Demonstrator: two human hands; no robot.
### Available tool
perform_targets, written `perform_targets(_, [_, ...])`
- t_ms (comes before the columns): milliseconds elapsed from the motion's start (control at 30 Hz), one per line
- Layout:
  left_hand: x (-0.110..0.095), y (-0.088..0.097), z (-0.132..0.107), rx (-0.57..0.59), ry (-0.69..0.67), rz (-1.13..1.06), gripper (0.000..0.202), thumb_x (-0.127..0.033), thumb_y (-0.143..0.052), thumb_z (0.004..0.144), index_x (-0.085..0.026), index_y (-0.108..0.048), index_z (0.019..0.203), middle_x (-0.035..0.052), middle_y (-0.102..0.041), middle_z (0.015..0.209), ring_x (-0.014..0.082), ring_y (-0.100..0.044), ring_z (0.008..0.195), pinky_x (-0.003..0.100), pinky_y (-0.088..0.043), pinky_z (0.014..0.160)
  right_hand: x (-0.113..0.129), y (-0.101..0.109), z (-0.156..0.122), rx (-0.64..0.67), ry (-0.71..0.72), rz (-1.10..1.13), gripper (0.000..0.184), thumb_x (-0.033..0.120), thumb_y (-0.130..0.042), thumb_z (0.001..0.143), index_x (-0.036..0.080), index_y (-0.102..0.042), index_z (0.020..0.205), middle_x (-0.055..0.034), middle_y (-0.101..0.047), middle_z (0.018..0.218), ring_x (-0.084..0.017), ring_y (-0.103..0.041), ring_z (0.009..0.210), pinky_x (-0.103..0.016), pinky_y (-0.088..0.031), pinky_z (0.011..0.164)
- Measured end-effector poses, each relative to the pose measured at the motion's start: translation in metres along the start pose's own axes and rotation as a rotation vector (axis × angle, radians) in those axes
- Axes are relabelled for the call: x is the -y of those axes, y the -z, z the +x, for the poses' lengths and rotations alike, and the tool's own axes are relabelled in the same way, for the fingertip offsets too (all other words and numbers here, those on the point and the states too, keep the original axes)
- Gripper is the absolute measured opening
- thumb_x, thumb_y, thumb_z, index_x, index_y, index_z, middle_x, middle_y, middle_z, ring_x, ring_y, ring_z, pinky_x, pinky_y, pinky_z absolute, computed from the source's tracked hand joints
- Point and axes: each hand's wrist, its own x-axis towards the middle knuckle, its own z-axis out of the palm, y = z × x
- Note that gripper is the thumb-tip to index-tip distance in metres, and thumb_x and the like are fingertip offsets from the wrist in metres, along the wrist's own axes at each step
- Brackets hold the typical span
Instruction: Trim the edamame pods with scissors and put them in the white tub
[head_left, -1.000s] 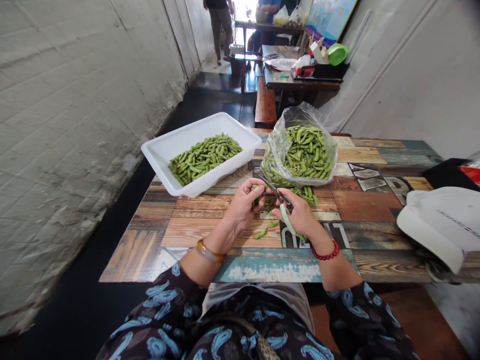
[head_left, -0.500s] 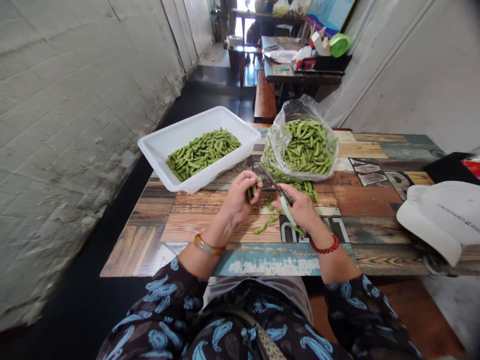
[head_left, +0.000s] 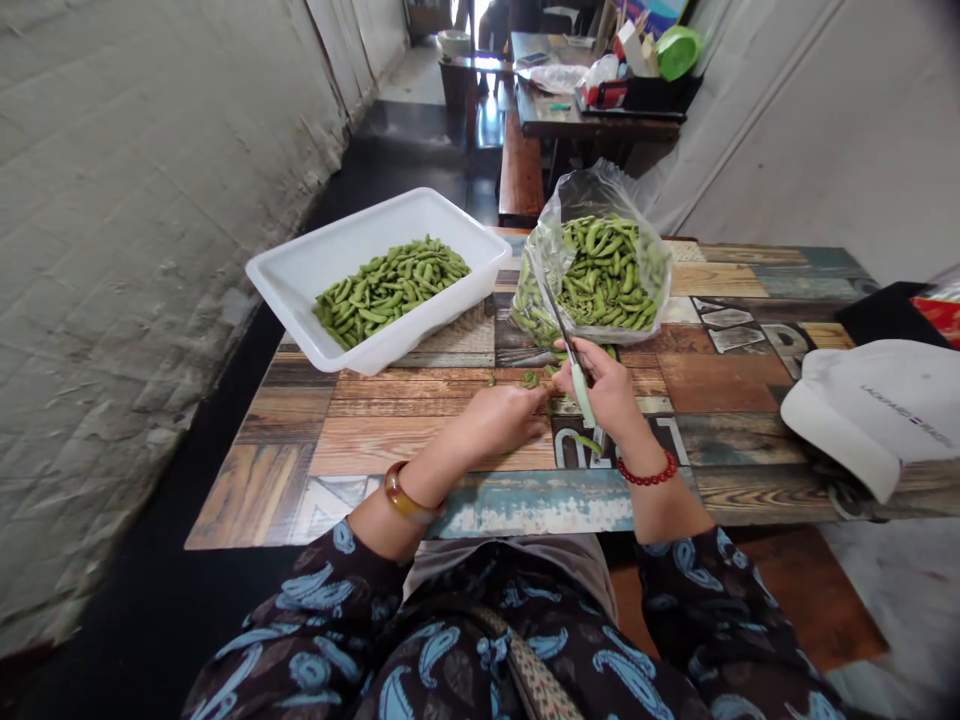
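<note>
At the far left a white plastic tub [head_left: 300,268] stands on the patchwork wooden table [head_left: 420,440], partly over its edge, with a layer of edamame pods [head_left: 390,288] heaped toward its near side; the tub bears no label that can be seen. Right of it comes the left hand [head_left: 501,420], an amber bangle [head_left: 405,495] on its wrist. It is palm down, fingers curled, tips on the tabletop; whether they pinch a pod cannot be told. Just beyond those fingertips lie a few loose pods [head_left: 531,379], between the two hands and a little nearer the left one. Next are the scissors [head_left: 576,375], pale green in the handle, blades together and pointing away toward the bag. The right hand [head_left: 609,395] is closed round that handle, and a red bead bracelet [head_left: 649,472] circles the wrist. Under this wrist a dark table panel carries white block letters [head_left: 570,447], half covered and not readable as a word. Behind the right hand, touching the blade tip in this view, slumps a clear plastic bag [head_left: 600,195], open at the top and full of the same green pods. Well apart at the far right a white cap [head_left: 877,410] rests on the table edge; small dark print runs across it, upside down and too small to read
</note>
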Motion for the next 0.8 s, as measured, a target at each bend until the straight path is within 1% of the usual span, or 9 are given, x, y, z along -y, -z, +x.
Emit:
perform_targets(100, [0.003,-0.002,-0.001,0.004,-0.038,0.096,0.024,-0.012,-0.077,0.061,-0.022,-0.055,0.060,-0.0024,-0.046,0.050,0.0125,-0.042,0.046,0.023,-0.023,0.048,0.000,-0.001,-0.001,0.010,0.005,0.011,0.050,0.040,-0.071,0.079,0.018,-0.063,0.123,-0.0034,-0.069,0.088,-0.017,-0.065,0.078,-0.030,-0.052,0.079])
perform_targets(167, [0.003,0.001,0.000,0.003,-0.029,0.081,0.024,-0.013,-0.076,0.063,-0.021,-0.053,0.059,-0.0024,-0.046,0.051,0.0117,-0.041,0.046,0.023,-0.024,0.048,-0.001,-0.001,-0.001,0.014,0.000,0.019,0.050,0.039,-0.072,0.078,0.018,-0.063,0.123,-0.0036,-0.069,0.089,-0.016,-0.065,0.078,-0.030,-0.052,0.080])
perform_targets(300, [-0.002,0.017,0.006,-0.028,0.024,-0.192,0.014,-0.026,-0.068,0.078,-0.018,-0.059,0.069,-0.0010,-0.055,0.061,0.0108,-0.045,0.053,0.022,-0.030,0.051,-0.003,0.000,-0.002,0.019,-0.011,0.043,0.050,0.036,-0.072,0.078,0.019,-0.063,0.124,-0.0028,-0.069,0.087,-0.016,-0.064,0.077,-0.029,-0.052,0.078])
perform_targets(367, [-0.004,0.027,0.008,-0.036,0.079,-0.384,0.019,-0.035,-0.061,0.085,-0.017,-0.061,0.079,-0.0019,-0.053,0.061,0.0093,-0.043,0.052,0.021,-0.030,0.049,-0.002,-0.001,-0.002,0.041,-0.001,0.062,0.050,0.035,-0.071,0.078,0.019,-0.062,0.124,-0.0020,-0.068,0.084,-0.015,-0.063,0.075,-0.029,-0.052,0.076])
perform_targets(433, [-0.005,0.035,0.008,-0.046,0.139,-0.580,0.027,-0.043,-0.060,0.087,-0.016,-0.060,0.085,-0.0031,-0.052,0.061,0.0069,-0.040,0.047,0.020,-0.028,0.046,0.000,-0.001,-0.002,0.072,0.018,0.061,0.049,0.034,-0.070,0.078,0.019,-0.062,0.124,-0.0017,-0.067,0.083,-0.015,-0.062,0.073,-0.030,-0.052,0.076])
perform_targets(533, [-0.004,0.038,0.008,-0.071,0.145,-0.818,0.033,-0.047,-0.064,0.084,-0.015,-0.060,0.086,0.0004,-0.061,0.075,0.0033,-0.040,0.044,0.019,-0.027,0.044,0.006,-0.001,-0.003,0.122,0.033,0.014,0.050,0.034,-0.070,0.078,0.018,-0.060,0.124,-0.0031,-0.068,0.086,-0.015,-0.061,0.073,-0.031,-0.052,0.076])
perform_targets(600, [-0.003,0.037,0.009,-0.093,0.129,-0.912,0.033,-0.046,-0.065,0.084,-0.014,-0.060,0.086,0.0031,-0.065,0.082,0.0022,-0.041,0.044,0.019,-0.026,0.043,0.009,-0.001,-0.004,0.152,0.043,-0.028,0.050,0.034,-0.069,0.077,0.018,-0.059,0.124,-0.0040,-0.068,0.089,-0.015,-0.061,0.073,-0.031,-0.052,0.076])
perform_targets(733, [-0.003,0.036,0.010,-0.193,0.167,-0.980,0.031,-0.042,-0.070,0.080,-0.014,-0.060,0.088,0.0001,-0.063,0.070,0.0025,-0.040,0.042,0.017,-0.023,0.041,0.011,0.000,-0.005,0.186,0.096,-0.105,0.048,0.032,-0.067,0.078,0.018,-0.058,0.123,-0.0045,-0.067,0.092,-0.015,-0.059,0.072,-0.031,-0.051,0.074])
perform_targets(800, [-0.004,0.036,0.010,-0.220,0.191,-0.958,0.031,-0.042,-0.071,0.079,-0.014,-0.059,0.085,-0.0003,-0.063,0.069,0.0024,-0.040,0.041,0.017,-0.024,0.041,0.010,0.000,-0.005,0.193,0.129,-0.141,0.047,0.031,-0.067,0.078,0.019,-0.058,0.123,-0.0045,-0.066,0.092,-0.015,-0.059,0.073,-0.030,-0.051,0.074])
